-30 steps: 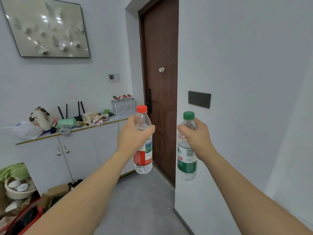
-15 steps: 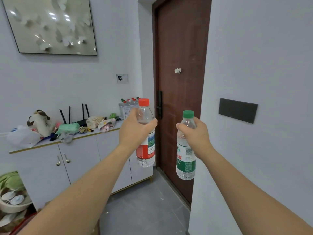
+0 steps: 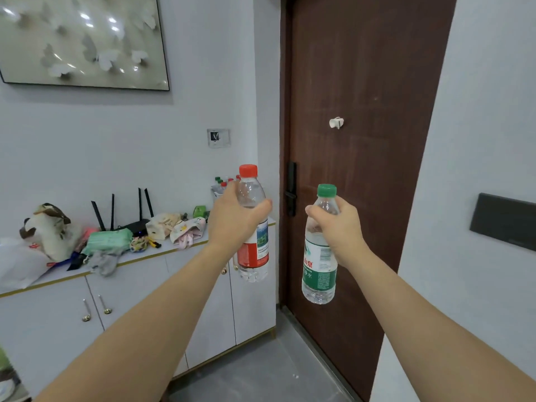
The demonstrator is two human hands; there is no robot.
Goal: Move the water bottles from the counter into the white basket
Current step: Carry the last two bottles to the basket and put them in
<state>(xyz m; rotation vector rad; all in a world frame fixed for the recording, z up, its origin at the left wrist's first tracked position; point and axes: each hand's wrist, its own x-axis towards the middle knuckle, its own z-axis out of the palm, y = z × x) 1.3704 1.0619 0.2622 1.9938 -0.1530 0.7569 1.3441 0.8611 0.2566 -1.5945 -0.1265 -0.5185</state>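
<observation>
Both hands have drawn nearer the worktop (image 3: 150,258): left hand (image 3: 235,224) grips the red-capped bottle (image 3: 251,227), right hand (image 3: 336,227) the green-capped bottle (image 3: 319,262), upright, beyond its right end.

Red-capped bottle (image 3: 251,227) and green-capped bottle (image 3: 320,256), upright, held aloft, apart

We've got two bottles up front: left bottle (image 3: 251,224) in the left hand (image 3: 232,220), right bottle (image 3: 319,256) in the right hand (image 3: 338,227). Worktop (image 3: 139,258) far left, door (image 3: 362,140) behind.
</observation>
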